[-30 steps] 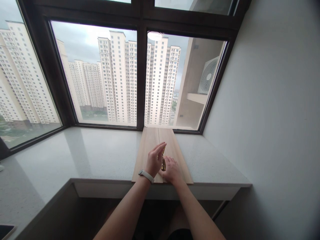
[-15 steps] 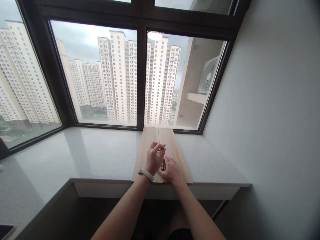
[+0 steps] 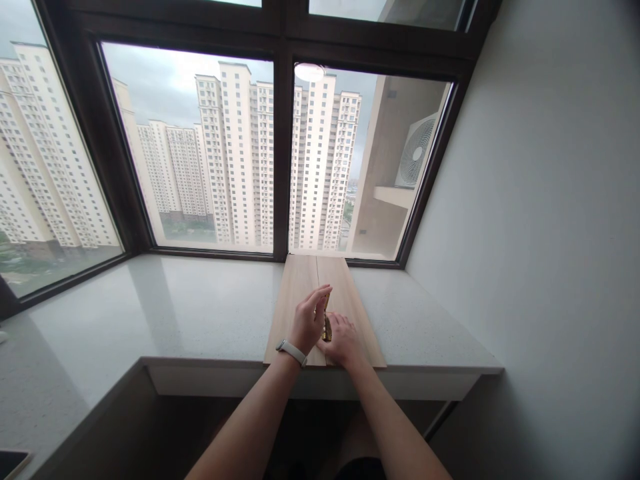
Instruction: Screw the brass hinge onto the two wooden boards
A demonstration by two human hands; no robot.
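Observation:
A small shiny gold object [image 3: 327, 328] stands on the pale wooden boards [image 3: 345, 287], between my two hands and partly hidden by them. Its upper part looks like a raised lid. My left hand [image 3: 309, 319], with a light watch band on the wrist, is above the boards with its fingers closed round that raised part. My right hand [image 3: 342, 339] rests low on the boards, fingers curved against the right side of the gold object.
The boards lie across a speckled white sill [image 3: 215, 307] whose front edge is near my forearms. Dark-framed windows rise behind it, and a pale wall [image 3: 540, 200] stands at the right. Part of a dark flat object [image 3: 11, 461] shows at the lower left.
My left hand's fingers have straightened and drawn together, and the raised gold part has turned more upright. My right hand has hardly moved.

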